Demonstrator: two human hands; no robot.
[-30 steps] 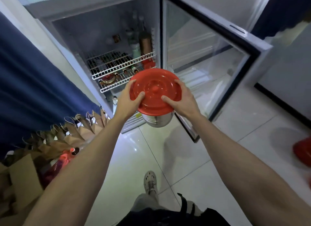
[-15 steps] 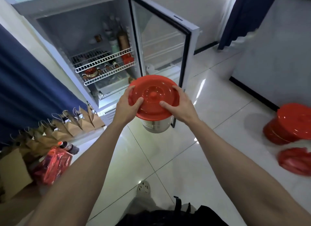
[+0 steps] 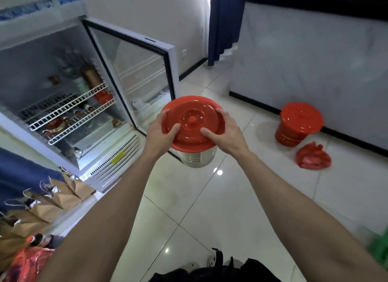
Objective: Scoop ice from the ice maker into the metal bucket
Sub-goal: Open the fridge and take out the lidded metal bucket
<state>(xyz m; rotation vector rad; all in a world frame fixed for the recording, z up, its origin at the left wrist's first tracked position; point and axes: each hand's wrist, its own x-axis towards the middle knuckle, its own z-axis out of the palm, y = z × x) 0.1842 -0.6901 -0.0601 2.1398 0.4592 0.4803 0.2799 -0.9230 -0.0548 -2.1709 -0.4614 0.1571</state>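
I carry a shiny metal bucket (image 3: 198, 158) at chest height, capped by a round red lid (image 3: 192, 122). My left hand (image 3: 160, 137) grips the lid's left rim, thumb on top. My right hand (image 3: 227, 131) grips the right rim the same way. The bucket's inside is hidden under the lid. No ice maker or scoop shows in the head view.
An open glass-door fridge (image 3: 69, 105) with wire shelves stands at left, its door (image 3: 138, 71) swung out toward me. A red lidded bucket (image 3: 298, 124) and a red plastic bag (image 3: 313, 156) lie by the grey counter (image 3: 315, 67). Paper bags (image 3: 48, 200) crowd the lower left.
My view has swung right, away from the fridge; the bucket moved with it. The red bucket and bag on the floor came fully into sight. Both hands keep their grip.
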